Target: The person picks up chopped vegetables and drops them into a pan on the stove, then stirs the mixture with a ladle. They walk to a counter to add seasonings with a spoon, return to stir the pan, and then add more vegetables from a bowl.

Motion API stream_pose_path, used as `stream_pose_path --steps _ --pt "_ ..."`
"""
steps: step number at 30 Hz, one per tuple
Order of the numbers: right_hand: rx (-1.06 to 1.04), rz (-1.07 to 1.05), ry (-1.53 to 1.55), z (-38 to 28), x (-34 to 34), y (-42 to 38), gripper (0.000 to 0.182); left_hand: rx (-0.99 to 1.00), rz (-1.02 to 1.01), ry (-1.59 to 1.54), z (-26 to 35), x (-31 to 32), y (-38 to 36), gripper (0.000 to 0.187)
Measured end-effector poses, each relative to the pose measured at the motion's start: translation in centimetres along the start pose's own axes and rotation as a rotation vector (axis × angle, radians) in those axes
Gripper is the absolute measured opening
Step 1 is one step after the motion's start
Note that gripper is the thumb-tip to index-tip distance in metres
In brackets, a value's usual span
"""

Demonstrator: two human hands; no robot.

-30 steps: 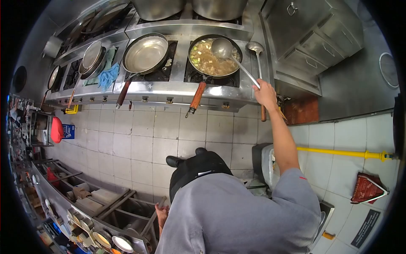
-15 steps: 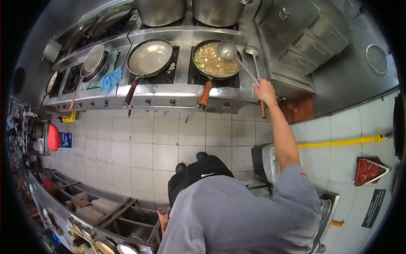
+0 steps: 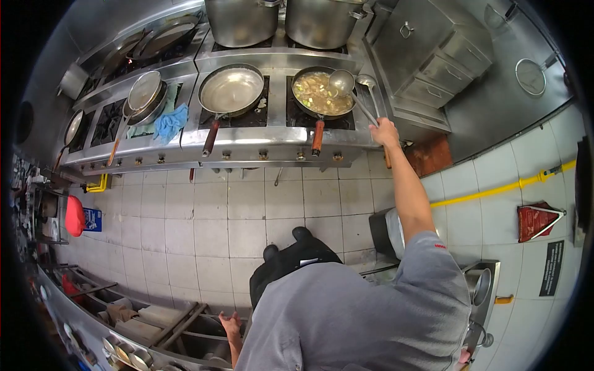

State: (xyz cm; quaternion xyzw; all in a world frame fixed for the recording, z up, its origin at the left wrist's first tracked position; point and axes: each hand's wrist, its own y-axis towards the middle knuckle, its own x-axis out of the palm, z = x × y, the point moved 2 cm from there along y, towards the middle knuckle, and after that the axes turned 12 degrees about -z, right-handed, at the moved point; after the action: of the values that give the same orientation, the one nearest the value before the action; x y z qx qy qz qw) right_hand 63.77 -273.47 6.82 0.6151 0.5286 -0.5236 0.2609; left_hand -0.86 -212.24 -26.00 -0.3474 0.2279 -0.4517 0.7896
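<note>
1. The left hand point(image 3: 231, 323) is held low near the metal rack point(image 3: 185, 326), its fingers spread and slightly curled; whether the rack is touched cannot be told.
2. The right hand point(image 3: 385, 132) is closed around the handle of one long ladle point(image 3: 341, 81). The ladle's bowl is held at the right side of the stew pan point(image 3: 312, 96); how deep it is dipped cannot be told.
3. Four pans are counted along the front of the stove point(image 3: 260, 141): a small skillet point(image 3: 74, 127), a pan point(image 3: 152, 111) topped by a shallow round utensil point(image 3: 144, 89), a wide skillet point(image 3: 232, 91) with a shiny interior, and the stew pan, filled with broth and pale and green pieces.
4. One blue cloth point(image 3: 170, 122) is draped beside the second pan.
5. Two stockpots point(image 3: 241, 23) are set behind, side by side.
6. One spare ladle point(image 3: 367, 80) is laid just right of the stew pan.
7. Three cabinet drawers point(image 3: 442, 73) and, farther right, one round strainer point(image 3: 530, 76) are seen.
</note>
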Motion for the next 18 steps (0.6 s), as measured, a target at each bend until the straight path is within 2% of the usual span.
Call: stream_pose_path --steps 3,4,7,9,12,15,18 --pt "0.015 -0.006 0.001 -0.1 -0.1 -0.3 0.049 -0.070 -0.054 -0.076 -2.1 -0.8 0.0 0.070" --pt "0.011 0.010 0.010 0.0 -0.1 -0.3 0.049 -0.092 -0.002 -0.186 -2.5 -0.7 -0.4 0.070" --pt "-0.009 0.021 0.042 0.3 -0.3 -0.2 0.051 -0.067 -0.090 -0.013 -2.5 -0.5 -0.8 0.070" --pt "-0.035 -0.013 0.068 0.3 -0.8 0.0 0.053 -0.071 -0.082 -0.083 -2.3 -0.3 -0.6 0.070" --pt "-0.035 -0.011 0.068 0.3 -1.8 -0.1 0.047 -0.084 -0.051 -0.016 0.4 1.1 -0.5 0.069" --pt "-0.131 -0.019 0.058 0.9 -2.9 0.3 0.043 -0.069 -0.042 0.012 2.6 1.7 0.6 0.070" --pt "-0.049 -0.241 0.118 -1.9 -7.1 -3.6 0.037 -0.065 -0.067 0.040 4.3 1.9 2.2 0.072"
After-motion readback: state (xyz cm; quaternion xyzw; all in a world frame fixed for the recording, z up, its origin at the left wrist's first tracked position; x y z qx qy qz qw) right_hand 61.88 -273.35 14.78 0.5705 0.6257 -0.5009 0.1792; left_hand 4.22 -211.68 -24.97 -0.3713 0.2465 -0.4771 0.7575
